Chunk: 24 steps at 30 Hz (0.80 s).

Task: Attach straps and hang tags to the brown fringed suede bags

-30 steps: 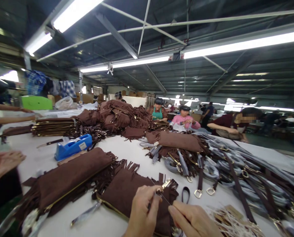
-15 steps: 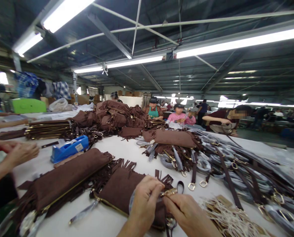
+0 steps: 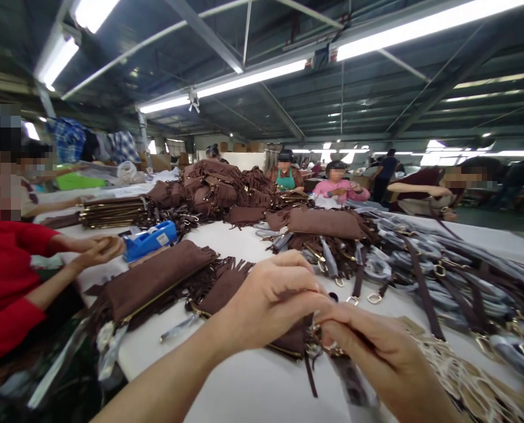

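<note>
Currently fiddly hardware work, by the looks: right hand (image 3: 385,352) pinching gold hardware (image 3: 317,332) by the near bag (image 3: 227,288), left hand (image 3: 273,299) fingers bunched just beside, grip hidden, can't tell. Next move likely needs steady fingertips. Count: one bag on the table (image 3: 227,388) below the hands, one second bag (image 3: 160,281) to its left, one blue tape dispenser (image 3: 145,245).

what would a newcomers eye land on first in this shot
Probably the left hand and right hand, large in the foreground, close together by a brown fringed bag on the white table. Farther back, a large heap of brown bags rises near the middle. Bright color draws the eye leftward: a blue tape dispenser and a co-worker's red sleeve.
</note>
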Available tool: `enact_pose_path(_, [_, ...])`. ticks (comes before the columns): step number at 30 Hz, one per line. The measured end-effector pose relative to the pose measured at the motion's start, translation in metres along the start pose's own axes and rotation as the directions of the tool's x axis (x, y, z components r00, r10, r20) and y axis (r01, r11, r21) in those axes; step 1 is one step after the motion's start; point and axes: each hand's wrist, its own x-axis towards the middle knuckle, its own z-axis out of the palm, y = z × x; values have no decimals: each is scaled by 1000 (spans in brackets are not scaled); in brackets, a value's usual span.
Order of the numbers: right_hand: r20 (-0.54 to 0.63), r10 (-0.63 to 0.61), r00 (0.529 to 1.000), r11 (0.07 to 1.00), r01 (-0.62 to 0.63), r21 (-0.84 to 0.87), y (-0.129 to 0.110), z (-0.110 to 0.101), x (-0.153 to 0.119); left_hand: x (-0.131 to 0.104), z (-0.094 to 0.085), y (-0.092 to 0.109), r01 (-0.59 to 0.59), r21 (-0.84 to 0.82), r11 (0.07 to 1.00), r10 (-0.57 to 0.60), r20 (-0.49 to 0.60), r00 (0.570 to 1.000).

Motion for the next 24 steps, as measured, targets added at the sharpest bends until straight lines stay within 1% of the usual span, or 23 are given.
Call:
enact_pose_path(1, [21, 55, 998, 995, -57, 86, 3, -2, -1, -11, -3, -14, 34, 3, 999, -34, 52, 998])
enact_pose_path(2, [59, 128, 990, 972, -137, 193, 7, -5, -2, -26, -5, -31, 71, 43, 997, -76, 122, 990])
enact_pose_path(3, [117, 202, 972, 925, -229, 303, 11, -6, -2, -42, -8, -52, 111, 139, 984, -137, 201, 970])
enact_pose_path(4, [203, 255, 946, 860, -317, 400, 15, -5, -2, -60, -9, -73, 124, 274, 954, -195, 250, 948])
enact_pose_path(5, [299, 278, 913, 790, -394, 470, 19, -2, -2, -77, -10, -95, 118, 419, 900, -258, 297, 919])
enact_pose_path(6, [394, 275, 877, 730, -457, 508, 23, 3, -2, -93, -11, -115, 101, 535, 839, -322, 338, 885])
enact_pose_path(7, [479, 260, 839, 689, -508, 516, 25, 10, -1, -107, -10, -132, 92, 603, 792, -373, 360, 855])
enact_pose_path(8, [554, 243, 796, 670, -551, 497, 27, 19, 0, -116, -9, -145, 101, 643, 759, -408, 349, 844])
enact_pose_path(9, [620, 229, 750, 673, -582, 456, 29, 29, 0, -122, -8, -155, 112, 667, 736, -432, 336, 837])
enact_pose_path(10, [667, 219, 712, 704, -589, 398, 30, 40, 0, -124, -7, -160, 129, 676, 725, -446, 318, 837])
enact_pose_path(11, [681, 214, 700, 765, -554, 329, 31, 50, 0, -122, -6, -162, 148, 678, 720, -452, 298, 841])
enact_pose_path(12, [667, 201, 718, 843, -474, 256, 31, 59, -1, -116, -6, -162, 163, 675, 720, -455, 282, 845])
enact_pose_path(13, [629, 172, 758, 914, -361, 185, 32, 67, -1, -109, -8, -159, 175, 667, 724, -455, 272, 848])
enact_pose_path(14, [586, 125, 801, 963, -240, 121, 33, 72, -1, -101, -10, -155, 186, 656, 731, -452, 262, 853])
enact_pose_path(15, [551, 73, 831, 989, -133, 70, 34, 76, -1, -92, -12, -151, 194, 643, 741, -446, 255, 858])
enact_pose_path(16, [532, 32, 846, 997, -61, 37, 35, 78, 0, -83, -15, -148, 197, 626, 755, -436, 253, 864])
enact_pose_path(17, [532, 16, 847, 999, -30, 18, 37, 79, 3, -76, -18, -145, 199, 604, 771, -426, 258, 867])
enact_pose_path(19, [541, 31, 840, 1000, -26, -17, 43, 80, 9, -66, -21, -143, 209, 558, 803, -418, 278, 865])
enact_pose_path(20, [532, 48, 846, 999, -28, -45, 48, 81, 13, -63, -22, -144, 221, 536, 815, -423, 289, 859])
enact_pose_path(22, [492, 88, 866, 992, -31, -123, 63, 83, 18, -62, -20, -148, 255, 500, 828, -445, 307, 842])
enact_pose_path(24, [468, 156, 870, 971, -48, -234, 82, 87, 19, -68, -14, -152, 291, 478, 829, -468, 307, 829])
